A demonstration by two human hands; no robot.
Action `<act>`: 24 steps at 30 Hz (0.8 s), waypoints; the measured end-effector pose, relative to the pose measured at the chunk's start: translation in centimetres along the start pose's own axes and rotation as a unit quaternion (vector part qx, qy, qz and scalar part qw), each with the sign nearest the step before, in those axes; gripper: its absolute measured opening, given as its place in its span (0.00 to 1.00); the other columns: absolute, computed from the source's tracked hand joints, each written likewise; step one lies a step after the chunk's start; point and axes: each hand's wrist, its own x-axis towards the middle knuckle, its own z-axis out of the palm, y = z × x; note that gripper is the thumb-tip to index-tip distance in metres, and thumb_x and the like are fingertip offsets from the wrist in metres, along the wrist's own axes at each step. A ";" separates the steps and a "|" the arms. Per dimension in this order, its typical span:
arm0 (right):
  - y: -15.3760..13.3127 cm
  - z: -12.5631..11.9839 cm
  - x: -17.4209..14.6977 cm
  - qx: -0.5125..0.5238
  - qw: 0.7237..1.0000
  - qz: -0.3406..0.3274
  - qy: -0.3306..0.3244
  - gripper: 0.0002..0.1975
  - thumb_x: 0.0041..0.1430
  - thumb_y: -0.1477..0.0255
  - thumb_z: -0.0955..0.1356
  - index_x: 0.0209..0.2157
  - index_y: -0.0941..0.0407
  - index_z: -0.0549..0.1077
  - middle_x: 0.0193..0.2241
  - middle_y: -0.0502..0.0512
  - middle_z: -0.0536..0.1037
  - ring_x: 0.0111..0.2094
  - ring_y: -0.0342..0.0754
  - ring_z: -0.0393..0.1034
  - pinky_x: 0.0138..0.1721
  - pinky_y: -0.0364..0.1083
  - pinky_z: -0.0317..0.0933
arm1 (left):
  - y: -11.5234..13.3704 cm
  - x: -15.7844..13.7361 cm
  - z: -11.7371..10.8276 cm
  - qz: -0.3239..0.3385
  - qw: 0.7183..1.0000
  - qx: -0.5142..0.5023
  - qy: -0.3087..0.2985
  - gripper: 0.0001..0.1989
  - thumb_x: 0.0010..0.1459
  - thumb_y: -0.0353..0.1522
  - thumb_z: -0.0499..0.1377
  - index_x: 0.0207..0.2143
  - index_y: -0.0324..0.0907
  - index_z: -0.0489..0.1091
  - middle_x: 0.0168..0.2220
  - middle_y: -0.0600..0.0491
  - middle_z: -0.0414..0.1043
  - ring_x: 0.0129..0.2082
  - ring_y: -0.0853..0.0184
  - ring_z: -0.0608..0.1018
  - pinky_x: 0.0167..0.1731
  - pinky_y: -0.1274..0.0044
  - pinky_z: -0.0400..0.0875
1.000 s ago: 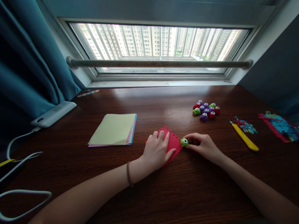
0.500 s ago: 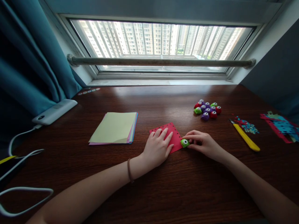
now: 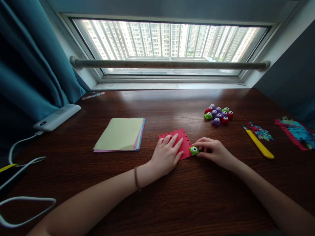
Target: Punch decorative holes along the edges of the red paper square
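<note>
Keep your flat, open left hand pinning the red paper; your right hand pinches the green punch at its edge—press straight down.

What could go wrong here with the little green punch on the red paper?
The green punch sits at the very edge of the red paper, so it might slip off or punch crooked. The left hand lies flat on the sheet beside it; if the sheet slides, fingers may come close to the punch held by the right hand.

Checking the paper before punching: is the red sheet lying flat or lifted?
Flat: the red sheet lies on the table, pressed under the left hand.
</note>
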 end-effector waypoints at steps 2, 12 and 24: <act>-0.2 -0.1 0.0 -0.007 1.000 -0.003 -0.005 0.15 0.55 0.65 0.70 0.44 0.52 0.74 0.39 0.55 0.72 0.31 0.45 0.66 0.30 0.44 0.63 | 0.0 0.0 -0.1 -0.005 1.000 -0.002 -0.001 0.22 0.64 0.40 0.48 0.58 0.44 0.59 0.60 0.47 0.54 0.56 0.54 0.60 0.53 0.61 0.56; 0.6 1.0 0.4 0.105 0.974 0.063 0.192 0.16 0.60 0.63 0.66 0.48 0.54 0.68 0.48 0.57 0.70 0.49 0.53 0.65 0.53 0.53 0.58 | 1.0 -0.3 -1.3 0.193 0.977 -0.058 0.065 0.23 0.66 0.32 0.43 0.62 0.36 0.48 0.63 0.50 0.48 0.64 0.64 0.47 0.62 0.66 0.40; 0.8 2.4 2.0 0.004 0.974 0.024 0.225 0.15 0.60 0.67 0.63 0.48 0.57 0.66 0.47 0.59 0.69 0.50 0.52 0.62 0.53 0.53 0.57 | 1.9 -0.6 -1.4 0.193 0.977 -0.082 0.023 0.28 0.66 0.37 0.45 0.63 0.34 0.42 0.61 0.44 0.51 0.65 0.63 0.43 0.58 0.57 0.20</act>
